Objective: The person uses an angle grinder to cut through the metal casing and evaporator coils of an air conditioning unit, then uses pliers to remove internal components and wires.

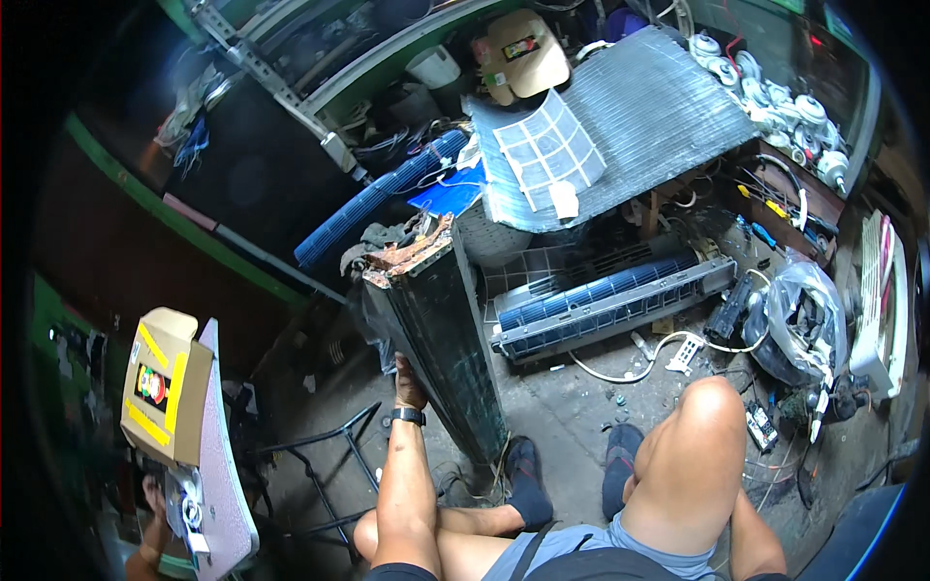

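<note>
A long, dark air conditioner coil (426,339) stands on end on the floor in front of me, leaning slightly, its upper end plate rusty and broken-edged. My left hand (409,382), with a dark band at the wrist, grips its left side around mid-height; one finger points upward and the others are partly hidden. Grey rag-like material (373,254) hangs at the coil's top left. My right forearm (754,537) passes behind my raised right knee, which hides the hand.
Beyond the coil lies a blue cross-flow fan (601,295) in a grey housing. A corrugated sheet (630,116) carries a mesh filter (547,150). Right are a plastic bag (799,315) and cables; left, a black metal frame (334,455), a cardboard box (165,387) and another hand (153,496).
</note>
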Action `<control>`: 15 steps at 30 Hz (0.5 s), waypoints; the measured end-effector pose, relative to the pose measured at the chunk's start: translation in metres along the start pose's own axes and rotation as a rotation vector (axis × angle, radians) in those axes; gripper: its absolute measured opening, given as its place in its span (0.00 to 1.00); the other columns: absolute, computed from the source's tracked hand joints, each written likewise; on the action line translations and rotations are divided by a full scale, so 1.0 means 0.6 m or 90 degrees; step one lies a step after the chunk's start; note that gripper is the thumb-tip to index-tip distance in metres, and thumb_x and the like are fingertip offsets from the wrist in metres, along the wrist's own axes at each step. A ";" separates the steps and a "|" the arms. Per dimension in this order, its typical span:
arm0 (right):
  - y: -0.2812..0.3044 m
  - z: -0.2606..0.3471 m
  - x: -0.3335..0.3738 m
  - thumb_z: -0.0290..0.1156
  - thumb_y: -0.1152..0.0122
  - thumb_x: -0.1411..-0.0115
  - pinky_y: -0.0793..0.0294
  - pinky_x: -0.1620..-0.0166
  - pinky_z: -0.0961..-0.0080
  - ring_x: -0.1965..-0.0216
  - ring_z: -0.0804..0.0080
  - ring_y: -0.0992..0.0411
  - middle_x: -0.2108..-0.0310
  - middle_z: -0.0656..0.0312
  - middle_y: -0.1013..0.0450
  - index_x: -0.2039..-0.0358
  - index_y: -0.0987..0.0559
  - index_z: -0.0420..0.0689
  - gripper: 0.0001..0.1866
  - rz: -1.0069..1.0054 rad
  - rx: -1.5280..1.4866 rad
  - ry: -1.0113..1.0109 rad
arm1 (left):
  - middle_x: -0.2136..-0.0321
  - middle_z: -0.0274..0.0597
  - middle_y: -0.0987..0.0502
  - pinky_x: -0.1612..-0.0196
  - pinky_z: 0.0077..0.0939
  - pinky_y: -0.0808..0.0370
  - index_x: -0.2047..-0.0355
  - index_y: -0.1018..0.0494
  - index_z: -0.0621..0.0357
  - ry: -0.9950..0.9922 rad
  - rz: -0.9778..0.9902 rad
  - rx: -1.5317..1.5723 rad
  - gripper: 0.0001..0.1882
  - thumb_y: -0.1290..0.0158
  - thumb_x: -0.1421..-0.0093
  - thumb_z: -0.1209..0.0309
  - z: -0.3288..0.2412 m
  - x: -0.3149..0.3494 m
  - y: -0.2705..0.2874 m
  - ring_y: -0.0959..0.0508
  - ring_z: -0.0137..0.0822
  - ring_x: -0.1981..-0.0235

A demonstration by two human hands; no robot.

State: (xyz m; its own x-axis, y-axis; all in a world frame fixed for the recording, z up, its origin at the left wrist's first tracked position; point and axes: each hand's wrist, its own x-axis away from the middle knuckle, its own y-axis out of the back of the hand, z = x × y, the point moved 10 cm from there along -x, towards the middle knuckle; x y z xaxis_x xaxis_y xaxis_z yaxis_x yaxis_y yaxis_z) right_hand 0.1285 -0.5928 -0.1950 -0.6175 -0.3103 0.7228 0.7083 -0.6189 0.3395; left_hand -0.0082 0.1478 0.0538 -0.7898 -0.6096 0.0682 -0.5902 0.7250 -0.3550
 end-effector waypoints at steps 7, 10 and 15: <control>0.002 -0.019 0.044 0.52 0.30 0.37 0.25 0.34 0.58 0.32 0.49 0.24 0.36 0.38 0.21 0.36 0.19 0.37 0.37 0.017 0.015 0.013 | 0.27 0.39 0.29 0.29 0.47 0.27 0.21 0.37 0.47 -0.077 -0.113 -0.088 0.58 0.57 0.35 0.17 -0.075 -0.035 0.117 0.29 0.45 0.29; 0.063 -0.053 0.072 0.52 0.30 0.37 0.25 0.34 0.58 0.33 0.50 0.24 0.36 0.38 0.21 0.36 0.19 0.36 0.37 -0.011 0.036 -0.012 | 0.26 0.39 0.31 0.27 0.48 0.30 0.20 0.38 0.47 -0.073 -0.143 -0.076 0.57 0.59 0.34 0.17 -0.098 -0.014 0.098 0.31 0.46 0.27; 0.140 -0.091 0.102 0.51 0.30 0.36 0.25 0.34 0.58 0.33 0.52 0.24 0.36 0.38 0.21 0.36 0.19 0.36 0.36 -0.044 0.023 -0.006 | 0.18 0.42 0.46 0.18 0.57 0.47 0.16 0.48 0.42 -0.125 -0.188 0.059 0.60 0.68 0.35 0.14 -0.224 0.027 0.085 0.43 0.51 0.20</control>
State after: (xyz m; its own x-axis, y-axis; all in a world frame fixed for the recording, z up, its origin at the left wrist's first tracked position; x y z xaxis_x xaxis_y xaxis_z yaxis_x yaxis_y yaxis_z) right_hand 0.1314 -0.7032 -0.1550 -0.6620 -0.2605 0.7028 0.6761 -0.6123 0.4099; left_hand -0.0733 0.2181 0.1621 -0.5353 -0.8446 0.0033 -0.7633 0.4821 -0.4302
